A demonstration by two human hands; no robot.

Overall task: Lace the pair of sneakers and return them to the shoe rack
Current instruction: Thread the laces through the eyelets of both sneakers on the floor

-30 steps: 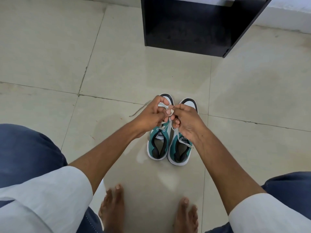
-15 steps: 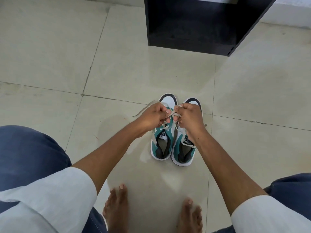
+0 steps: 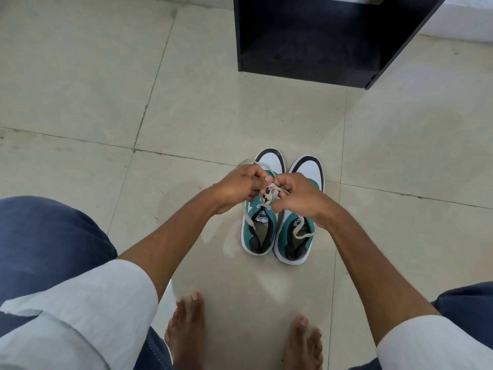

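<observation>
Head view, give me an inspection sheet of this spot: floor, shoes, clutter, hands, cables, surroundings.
Surface: pale tiled floor, faint smudges.
Job's things: left sneaker and right sneaker side by side, toes toward the rack; lace of the left sneaker gathered between the hands; right sneaker's lace end loose over its opening.
Clutter: nothing seen.
Grip: left hand and right hand both pinch the lace.
Cables: nothing seen.
Surroundings: bare feet, knees in blue trousers, white wall base.

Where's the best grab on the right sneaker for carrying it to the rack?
Hook a hand into the heel collar of the right sneaker from above and behind. Its opening faces up toward the person, and loose lace lies across the tongue, so avoid the front.
</observation>
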